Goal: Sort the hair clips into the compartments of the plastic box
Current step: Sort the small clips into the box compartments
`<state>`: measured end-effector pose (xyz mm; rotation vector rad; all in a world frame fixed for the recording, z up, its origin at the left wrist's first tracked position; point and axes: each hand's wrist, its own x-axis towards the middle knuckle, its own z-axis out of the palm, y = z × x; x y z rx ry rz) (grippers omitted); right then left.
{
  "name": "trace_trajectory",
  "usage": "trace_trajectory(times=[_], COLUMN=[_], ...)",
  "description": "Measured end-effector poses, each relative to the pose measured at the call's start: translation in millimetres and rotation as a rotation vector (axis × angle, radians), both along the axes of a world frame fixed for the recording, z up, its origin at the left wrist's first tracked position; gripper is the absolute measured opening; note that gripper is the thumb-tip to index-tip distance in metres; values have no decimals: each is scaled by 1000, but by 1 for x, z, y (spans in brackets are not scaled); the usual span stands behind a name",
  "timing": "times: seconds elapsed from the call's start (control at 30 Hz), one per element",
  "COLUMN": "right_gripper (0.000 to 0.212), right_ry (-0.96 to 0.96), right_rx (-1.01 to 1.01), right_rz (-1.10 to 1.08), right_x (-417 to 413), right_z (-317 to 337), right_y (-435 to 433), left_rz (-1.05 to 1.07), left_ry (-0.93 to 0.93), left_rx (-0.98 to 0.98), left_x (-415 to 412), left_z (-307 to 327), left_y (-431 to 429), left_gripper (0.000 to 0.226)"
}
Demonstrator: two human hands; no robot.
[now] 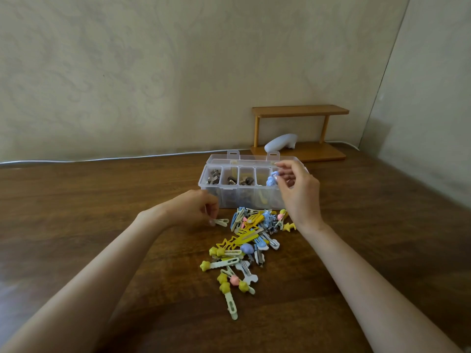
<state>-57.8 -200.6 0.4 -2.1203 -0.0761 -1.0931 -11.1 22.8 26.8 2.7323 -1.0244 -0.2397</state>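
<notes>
The plastic box [244,200] stands open on the wooden table [102,212], its lid tipped back behind it. Its left three compartments hold dark clips [214,177]. The one to their right shows something yellow low down, and the one farthest right in view holds blue ones.

Over that blue compartment, the right hand [299,192] pinches a blue clip [271,180] between thumb and forefinger, at the rim or just inside it. Whether the clip already rests on those below it cannot be told.

Just in front of the box lies the unsorted pile of hair clips [251,240], yellow, blue, cream and pink, trailing towards the person. At the box's front left corner, the left hand [196,207] is curled with its fingertips gripping a cream clip [221,222], which lies on the table a little apart from the pile.

Behind the box to the right, a small wooden shelf [300,110] stands against the wall with a white object [280,142] on its base. A white cable [102,159] runs along the table's far edge, left of the box.

The step in hand looks to be dropping the blue clip among its kind. Next, the right hand needs to let go and draw clear of the rim. The left should then lift the cream clip and find it a compartment. None in view plainly holds cream, so that choice wants a look first.
</notes>
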Motion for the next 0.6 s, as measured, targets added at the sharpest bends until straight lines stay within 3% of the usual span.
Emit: trace_trajectory(times=[0.33,0.47,0.6], right_gripper=[17,17,23], right_ry=[-35,-17,207], right_rx=[-81,-88,-144], right_rz=[-9,209,415], right_x=[2,-9,-18], right_z=[-2,4,7], right_y=[-4,4,13], left_rz=[-3,8,-7], left_ry=[19,110,196], left_rx=[-298,-436,-619], left_x=[-7,-15,-20], left_z=[4,5,7], left_y=[-6,-15,-20], left_gripper=[9,6,8])
